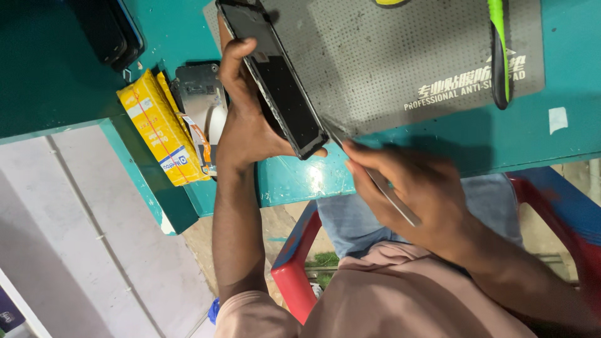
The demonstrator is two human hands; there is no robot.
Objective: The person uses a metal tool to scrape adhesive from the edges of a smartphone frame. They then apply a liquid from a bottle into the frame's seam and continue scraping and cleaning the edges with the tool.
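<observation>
1. One phone [278, 81], dark and tilted, sits gripped in the left hand [247, 119] over the table [438, 134] edge; its top is cut off.
2. One thin metal tool [382, 181], pinched in the closed right hand [416, 194], touches the phone's lower corner; its rear end is hidden.
3. One grey mat [400, 56], two yellow boxes [159, 128].

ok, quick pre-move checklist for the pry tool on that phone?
1. Left hand grips the black phone around its lower edge: ok.
2. Right hand holds the thin metal pry tool: ok.
3. Tool tip at the phone's bottom corner: ok; seated in the seam: cannot tell.
4. Phone supported: not ok, tilted above the grey perforated mat, not flat.
5. Green-handled tool clear of the hands: ok.
6. Screen undamaged: cannot tell.
</observation>
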